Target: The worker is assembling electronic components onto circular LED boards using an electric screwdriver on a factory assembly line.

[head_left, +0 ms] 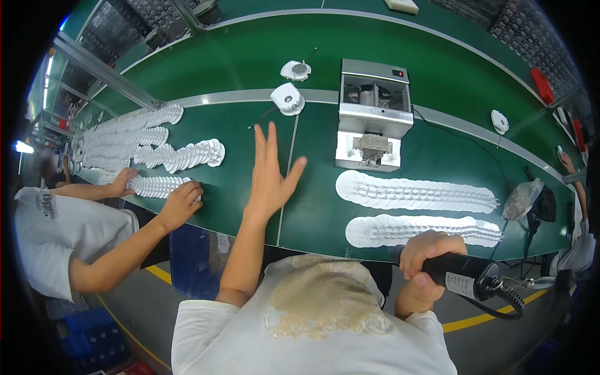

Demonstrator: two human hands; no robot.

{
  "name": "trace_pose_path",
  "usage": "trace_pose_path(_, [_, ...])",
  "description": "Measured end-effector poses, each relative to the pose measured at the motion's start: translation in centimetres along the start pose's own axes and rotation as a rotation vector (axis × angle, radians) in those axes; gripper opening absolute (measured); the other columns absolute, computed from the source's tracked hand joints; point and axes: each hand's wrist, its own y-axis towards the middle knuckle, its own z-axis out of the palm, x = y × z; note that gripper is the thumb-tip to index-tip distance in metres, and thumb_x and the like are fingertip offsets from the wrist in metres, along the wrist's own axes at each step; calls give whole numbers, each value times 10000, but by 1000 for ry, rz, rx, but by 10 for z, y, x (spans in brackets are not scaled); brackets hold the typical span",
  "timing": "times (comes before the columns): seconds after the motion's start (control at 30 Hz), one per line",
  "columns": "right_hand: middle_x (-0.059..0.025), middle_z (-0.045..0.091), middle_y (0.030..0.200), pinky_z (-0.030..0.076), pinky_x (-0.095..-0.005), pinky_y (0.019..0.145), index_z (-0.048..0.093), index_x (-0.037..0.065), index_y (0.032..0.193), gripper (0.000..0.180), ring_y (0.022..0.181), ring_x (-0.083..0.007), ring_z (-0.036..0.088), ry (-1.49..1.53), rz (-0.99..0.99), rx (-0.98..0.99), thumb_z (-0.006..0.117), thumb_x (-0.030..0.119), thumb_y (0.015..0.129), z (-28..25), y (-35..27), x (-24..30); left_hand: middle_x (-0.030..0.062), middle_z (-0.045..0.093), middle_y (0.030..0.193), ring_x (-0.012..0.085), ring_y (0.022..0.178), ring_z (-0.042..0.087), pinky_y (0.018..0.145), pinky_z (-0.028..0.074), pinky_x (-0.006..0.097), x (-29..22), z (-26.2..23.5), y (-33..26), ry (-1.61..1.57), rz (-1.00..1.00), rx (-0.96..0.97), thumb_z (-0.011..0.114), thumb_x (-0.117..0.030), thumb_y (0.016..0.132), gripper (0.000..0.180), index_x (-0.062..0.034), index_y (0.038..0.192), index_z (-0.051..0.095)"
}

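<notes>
My left hand (273, 178) is raised over the green table (319, 206) with its fingers spread and nothing in it. The nearest thing beyond its fingertips is a white rounded part (287, 99) with a thin dark lead. At the right, my right hand (430, 257) is wrapped round a black electric screwdriver (465, 275) with a coiled cord. Its tip is hidden or too dark to make out. Behind that hand lie two overlapping rows of white disc-like parts, a near row (387, 231) and a far row (406, 192).
A metal screw-feeder-like machine (375, 112) stands beyond the rows. More white parts lie on the back ledge (295, 70) and far right (499, 122). A co-worker's hands (178, 203) touch a row of white parts at left. A clear bag (522, 199) sits at right.
</notes>
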Motion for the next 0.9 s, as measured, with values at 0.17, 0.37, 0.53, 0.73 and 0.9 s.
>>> trace_pose_path(0.17, [-35,479,532,421,-247,376,448,17,948,339,405,-117,460,-17,-11,-5,690,112,732,-7,-4,5,258,396,1330,418,1191,437,970,376,450,29,32,105,68,140,74,631,-249,814,609,-58,1341,396])
trace_pose_path(0.37, [-44,489,524,441,-260,396,469,7,936,341,410,-133,477,-40,92,63,708,92,708,-12,-5,9,141,491,1282,355,1175,470,951,397,491,45,96,205,419,-246,326,721,-499,644,763,-175,1293,483])
trace_pose_path(0.53, [-52,486,527,428,-267,387,477,3,938,348,402,-135,473,-32,88,-1,715,77,694,-14,-11,9,149,514,1251,340,1153,499,938,385,528,41,100,245,534,-189,523,708,-504,636,658,-207,1206,569])
trace_pose_path(0.73, [-47,478,528,407,-255,370,474,13,910,343,388,-133,459,-25,49,-25,730,85,694,-15,0,1,114,617,970,291,883,613,769,508,423,13,42,212,-135,-161,160,685,-490,686,561,-93,1077,622])
trace_pose_path(0.9, [-103,586,621,449,-260,488,560,-12,915,344,492,-172,543,101,205,-63,685,30,598,-11,0,3,92,598,959,185,753,595,679,517,296,29,36,177,-492,-313,633,721,-462,711,570,-21,1049,599])
